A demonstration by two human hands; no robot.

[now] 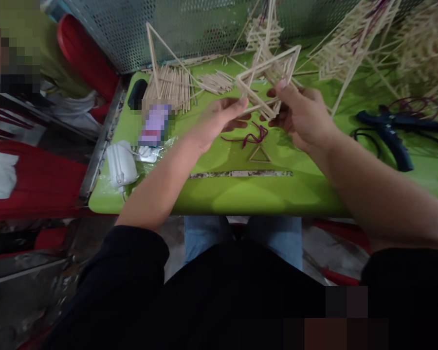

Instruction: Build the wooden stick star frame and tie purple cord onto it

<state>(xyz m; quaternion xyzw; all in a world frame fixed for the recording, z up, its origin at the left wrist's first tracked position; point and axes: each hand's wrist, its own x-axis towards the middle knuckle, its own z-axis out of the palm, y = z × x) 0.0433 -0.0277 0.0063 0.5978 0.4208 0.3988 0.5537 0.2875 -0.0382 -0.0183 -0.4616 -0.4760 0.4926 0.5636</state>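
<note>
Above the green table (219, 197), both my hands hold a pale wooden stick frame (268, 63) made of crossing, stacked triangles. My left hand (224, 116) grips its lower left part between thumb and fingers. On the lower right side, my right hand (301, 109) pinches the frame, its thumb on top. Some fingertips are hidden behind the sticks. Beneath the hands lies a dark red cord (253, 136). Closer to me are a small stick triangle (260, 155) and a thin, worn strip (241, 173).
Loose sticks (175, 87) lie at the back left, near a phone (155, 124) and a white device (121, 163). A dark glue gun (392, 131) rests at right. Several finished-looking stick frames (345, 48) stand behind, against a perforated metal panel (204, 29). A person sits at far left.
</note>
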